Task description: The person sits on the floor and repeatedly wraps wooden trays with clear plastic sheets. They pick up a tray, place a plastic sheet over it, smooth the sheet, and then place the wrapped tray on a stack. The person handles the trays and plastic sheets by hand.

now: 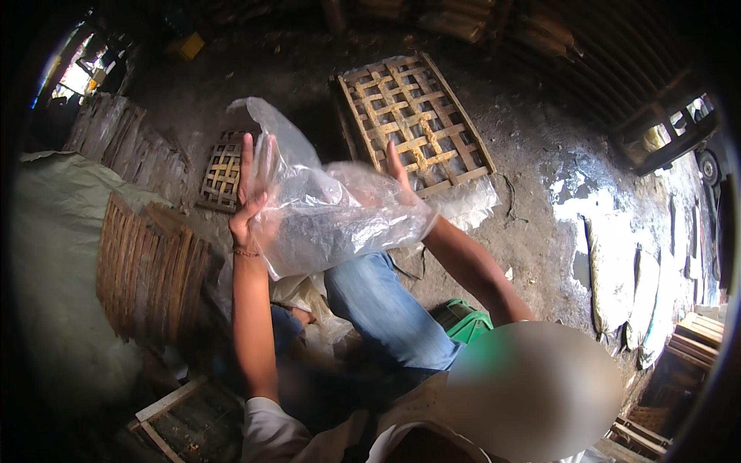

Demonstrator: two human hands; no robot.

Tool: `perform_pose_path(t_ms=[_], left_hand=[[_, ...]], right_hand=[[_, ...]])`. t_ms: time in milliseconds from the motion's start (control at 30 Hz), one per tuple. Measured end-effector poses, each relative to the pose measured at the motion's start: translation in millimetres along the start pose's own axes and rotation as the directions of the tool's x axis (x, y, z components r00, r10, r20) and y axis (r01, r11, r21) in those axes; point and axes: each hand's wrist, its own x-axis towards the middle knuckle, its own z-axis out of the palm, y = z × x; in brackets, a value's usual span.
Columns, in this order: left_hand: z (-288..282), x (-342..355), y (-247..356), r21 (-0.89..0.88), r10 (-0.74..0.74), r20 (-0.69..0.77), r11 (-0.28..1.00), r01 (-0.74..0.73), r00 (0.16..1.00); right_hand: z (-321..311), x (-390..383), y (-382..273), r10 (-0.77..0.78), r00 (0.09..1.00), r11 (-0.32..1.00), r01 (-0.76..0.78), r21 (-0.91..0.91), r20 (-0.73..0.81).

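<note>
A crinkled clear plastic bag (332, 220) is stretched between my two hands above my lap. My left hand (251, 197) holds its left side, with the index finger pointing up and the thumb apart. The other fingers show only dimly through the film. My right hand (370, 181) holds the far right part; the thumb sticks up, while the fingers are blurred behind the plastic. Under the bag are my jeans-clad knee (386, 301) and more crumpled pale plastic (324, 328).
A large woven slatted crate (421, 119) lies ahead on the dirt floor, a smaller one (224, 170) left of it. Stacked wooden slats (150, 266) and a pale green tarp (62, 255) are at left. A green plastic container (463, 320) sits by my right knee; white sacks (614, 270) lie right.
</note>
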Motion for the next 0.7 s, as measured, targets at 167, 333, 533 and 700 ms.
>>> perform_pose_path(t_ms=[167, 333, 533, 700], left_hand=[[-53.7, -6.0, -24.2, 0.012, -0.174, 0.062, 0.985, 0.174, 0.983], [-85.8, -3.2, -68.3, 0.300, -0.326, -0.107, 0.890, 0.343, 0.939], [-111.9, 25.7, -190.8, 0.547, -0.222, -0.101, 0.802, 0.241, 0.970], [-114.0, 30.8, -243.3, 0.631, -0.143, -0.116, 0.754, 0.184, 0.983]], right_hand=[[12.3, 15.2, -65.2, -0.135, 0.989, 0.859, 0.145, -0.491, 0.057], [-2.9, 0.2, -123.0, -0.223, 0.962, 0.603, 0.263, -0.753, 0.158], [-75.5, -53.3, -165.0, -0.433, 0.901, 0.408, 0.171, -0.897, -0.025], [-122.8, -55.9, -156.1, -0.529, 0.848, 0.413, 0.214, -0.885, -0.042]])
